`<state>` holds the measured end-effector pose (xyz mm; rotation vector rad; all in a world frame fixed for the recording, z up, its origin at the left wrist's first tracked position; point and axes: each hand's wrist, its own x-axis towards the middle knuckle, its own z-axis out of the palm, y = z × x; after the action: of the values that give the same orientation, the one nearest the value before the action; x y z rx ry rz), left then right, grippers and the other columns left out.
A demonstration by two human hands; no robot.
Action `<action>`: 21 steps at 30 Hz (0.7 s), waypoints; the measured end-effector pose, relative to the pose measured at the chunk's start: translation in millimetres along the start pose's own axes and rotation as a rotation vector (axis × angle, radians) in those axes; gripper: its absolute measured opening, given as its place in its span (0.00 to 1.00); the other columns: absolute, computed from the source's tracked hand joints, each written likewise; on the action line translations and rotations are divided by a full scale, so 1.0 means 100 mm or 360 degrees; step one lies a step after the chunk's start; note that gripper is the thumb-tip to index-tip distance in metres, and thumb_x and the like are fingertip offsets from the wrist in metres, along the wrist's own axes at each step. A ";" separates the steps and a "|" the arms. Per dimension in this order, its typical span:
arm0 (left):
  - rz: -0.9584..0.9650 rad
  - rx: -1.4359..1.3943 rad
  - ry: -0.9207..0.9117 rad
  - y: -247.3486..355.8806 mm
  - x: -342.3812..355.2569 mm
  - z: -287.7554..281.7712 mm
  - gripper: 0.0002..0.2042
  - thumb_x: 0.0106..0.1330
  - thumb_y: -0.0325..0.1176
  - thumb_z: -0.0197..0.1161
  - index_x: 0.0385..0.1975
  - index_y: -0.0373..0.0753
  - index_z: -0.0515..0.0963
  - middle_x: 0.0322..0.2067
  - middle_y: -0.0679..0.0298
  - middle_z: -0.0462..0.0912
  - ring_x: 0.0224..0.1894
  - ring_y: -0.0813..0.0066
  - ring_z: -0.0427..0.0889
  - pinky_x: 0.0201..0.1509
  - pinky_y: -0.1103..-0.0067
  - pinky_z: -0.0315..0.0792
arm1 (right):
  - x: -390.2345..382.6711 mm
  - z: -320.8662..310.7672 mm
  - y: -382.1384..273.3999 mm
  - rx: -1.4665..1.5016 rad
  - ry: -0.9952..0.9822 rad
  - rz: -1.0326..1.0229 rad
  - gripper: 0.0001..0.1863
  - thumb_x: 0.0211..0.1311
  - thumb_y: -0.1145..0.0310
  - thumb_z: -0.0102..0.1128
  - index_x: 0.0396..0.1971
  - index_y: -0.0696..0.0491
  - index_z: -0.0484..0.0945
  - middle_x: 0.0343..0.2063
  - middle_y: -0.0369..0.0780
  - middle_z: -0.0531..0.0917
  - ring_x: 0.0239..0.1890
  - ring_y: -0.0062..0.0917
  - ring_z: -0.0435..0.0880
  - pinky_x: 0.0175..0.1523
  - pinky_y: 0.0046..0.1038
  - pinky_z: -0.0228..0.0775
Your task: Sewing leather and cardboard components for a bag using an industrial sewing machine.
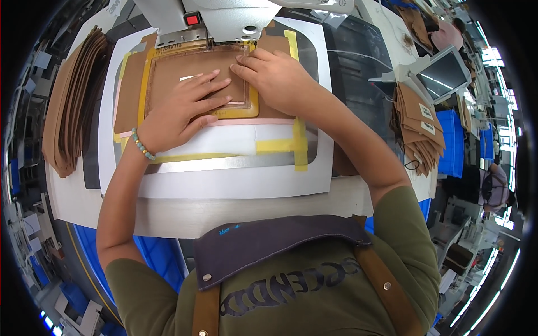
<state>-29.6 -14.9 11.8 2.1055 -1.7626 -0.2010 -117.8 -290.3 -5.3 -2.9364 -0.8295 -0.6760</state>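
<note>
My left hand [188,106] lies flat with fingers spread on a brown fabric panel [168,78], over the lower left part of a yellow frame [142,84]. Farther right, my right hand [274,78] rests with fingertips on the frame's upper right side, its fingers partly bent and slightly apart. Neither hand visibly grips anything. Close beyond the fingers stands the white head of a sewing machine [232,19], just over the frame's far edge. Under the panel is a white sheet [218,182] with yellow tape [301,151] on it. A small white label [186,78] shows near my left fingers.
A stack of brown pieces [73,106] stands at the left; more labelled brown pieces [417,126] hang at the right edge. A control screen [443,75] is at the far right. Blue bins [451,143] stand beside and below the table [168,215]. Other people are in the right background.
</note>
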 end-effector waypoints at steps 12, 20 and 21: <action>0.0086 0.0012 -0.0056 -0.10 0.06 0.08 0.26 0.75 0.44 0.64 0.71 0.45 0.78 0.79 0.59 0.66 0.83 0.51 0.56 0.85 0.53 0.50 | -0.09 0.00 -0.04 -0.0050 0.0011 -0.0043 0.20 0.66 0.68 0.62 0.57 0.52 0.82 0.56 0.36 0.86 0.56 0.26 0.81 0.49 0.28 0.72; 0.0049 0.0061 -0.0088 -0.12 0.08 0.07 0.26 0.74 0.46 0.66 0.70 0.46 0.79 0.79 0.57 0.67 0.82 0.50 0.58 0.83 0.53 0.52 | -0.09 -0.10 -0.16 0.0021 -0.0003 -0.0076 0.19 0.65 0.68 0.62 0.55 0.54 0.81 0.49 0.37 0.86 0.53 0.25 0.82 0.47 0.28 0.70; 0.0049 0.0060 -0.0080 -0.13 0.10 0.07 0.26 0.73 0.46 0.66 0.70 0.46 0.79 0.79 0.58 0.67 0.82 0.51 0.58 0.83 0.53 0.52 | -0.08 -0.09 -0.18 -0.0008 -0.0010 -0.0069 0.18 0.65 0.68 0.62 0.54 0.55 0.81 0.47 0.37 0.86 0.52 0.25 0.82 0.46 0.28 0.70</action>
<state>-18.1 -23.8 1.2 2.1157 -1.8398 -0.2155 -137.3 -279.9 -2.0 -2.9350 -0.8953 -0.6726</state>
